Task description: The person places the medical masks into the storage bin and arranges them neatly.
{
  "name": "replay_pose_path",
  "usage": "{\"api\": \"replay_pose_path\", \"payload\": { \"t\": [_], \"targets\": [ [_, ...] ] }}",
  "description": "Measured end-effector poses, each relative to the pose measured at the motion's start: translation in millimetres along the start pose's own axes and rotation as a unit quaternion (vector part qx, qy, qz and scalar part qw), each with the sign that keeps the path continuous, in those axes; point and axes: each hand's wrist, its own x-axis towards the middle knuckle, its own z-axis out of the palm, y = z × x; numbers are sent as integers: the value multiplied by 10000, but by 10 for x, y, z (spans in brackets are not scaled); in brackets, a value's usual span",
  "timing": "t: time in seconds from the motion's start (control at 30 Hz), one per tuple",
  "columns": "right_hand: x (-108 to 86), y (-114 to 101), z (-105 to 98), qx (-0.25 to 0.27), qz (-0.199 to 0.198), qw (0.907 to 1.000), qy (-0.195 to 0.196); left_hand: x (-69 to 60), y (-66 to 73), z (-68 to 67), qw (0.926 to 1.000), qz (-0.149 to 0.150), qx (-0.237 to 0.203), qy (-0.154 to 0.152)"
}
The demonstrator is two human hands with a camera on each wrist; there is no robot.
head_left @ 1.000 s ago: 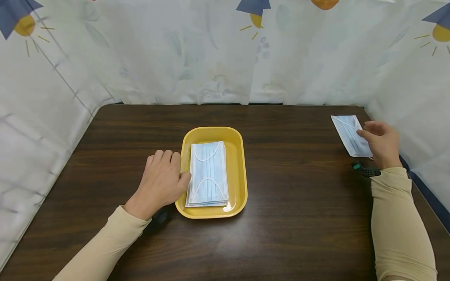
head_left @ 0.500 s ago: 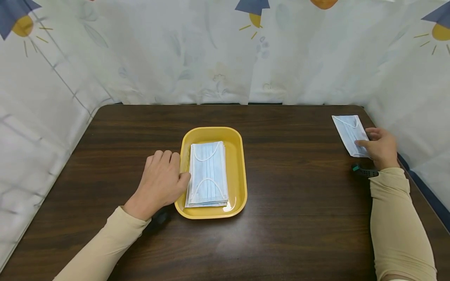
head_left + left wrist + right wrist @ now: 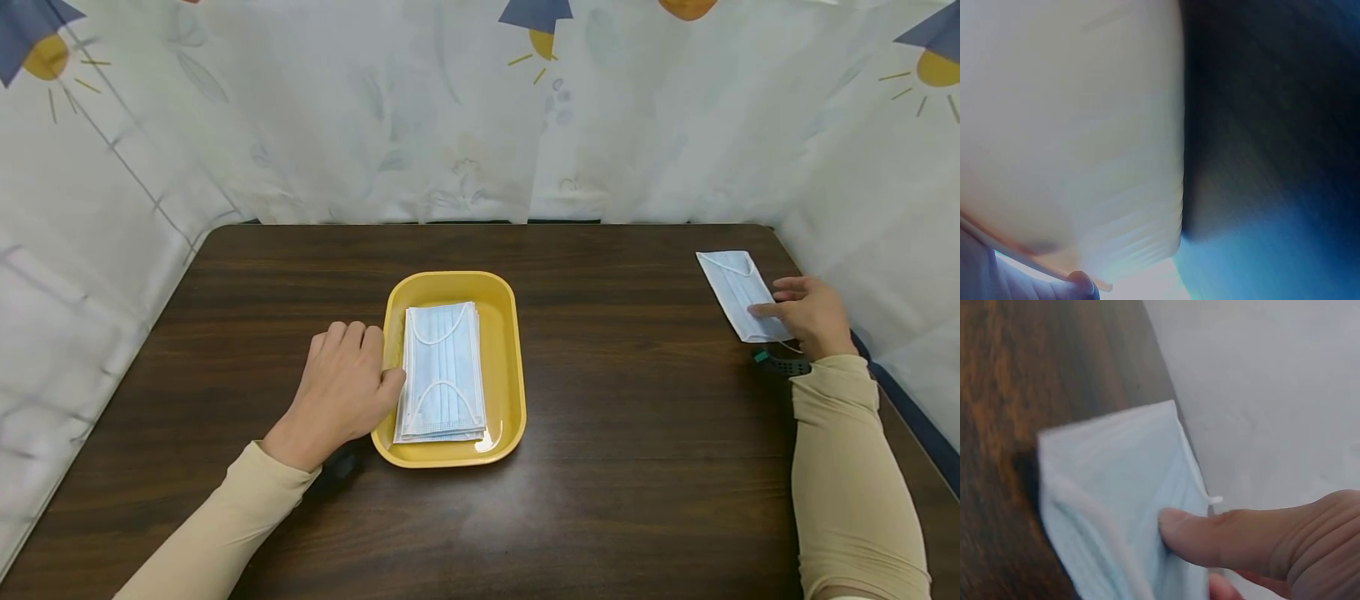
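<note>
A yellow tray [image 3: 505, 358] stands on the table, holding a stack of light blue face masks [image 3: 442, 367] with white ear loops. My left hand [image 3: 333, 396] grips the tray's left rim, thumb over the inner side. In the left wrist view, the tray's outer wall [image 3: 1085, 125] fills much of the frame, with fingers [image 3: 1066, 289] low at the left. At the far right, my right hand [image 3: 813, 315] pinches a single face mask [image 3: 729, 287] by its right side. The right wrist view has the thumb [image 3: 1222, 536] on top of that mask; the other fingers are mostly hidden beneath it.
The dark wood-grain table [image 3: 630, 467] has a white patterned curtain [image 3: 322, 125] along its back and sides. A dark band [image 3: 1022, 381] of tabletop lies beside the mask in the right wrist view. The single mask is near the table's right edge.
My right thumb has moved further onto the single mask, and the mask has shifted slightly left and toward me. My left hand and the tray stay in place.
</note>
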Motion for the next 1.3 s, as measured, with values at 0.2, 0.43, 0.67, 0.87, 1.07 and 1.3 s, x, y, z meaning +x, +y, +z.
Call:
{"api": "replay_pose_path", "payload": {
  "t": [0.2, 0.43, 0.67, 0.87, 1.07, 1.3],
  "targets": [
    [-5, 7, -3, 54, 125, 9999, 5, -2, -5, 5, 10000, 35, -6, 82],
    [-6, -2, 3, -108, 155, 9997, 124, 0, -10, 6, 9999, 59, -5, 116],
    [-31, -62, -29, -200, 328, 9990, -209, 1, -7, 1, 10000, 28, 7, 22],
    [-25, -72, 6, -158, 199, 9996, -158, -1, -7, 1, 10000, -30, -24, -84],
    [-35, -62, 34, -403, -427, 9983, 13, 3, -9, 5, 9999, -35, -33, -142],
    [-30, -75, 11, -523, -606, 9962, -343, -2, -13, 5, 9999, -29, -32, -133]
  ]
}}
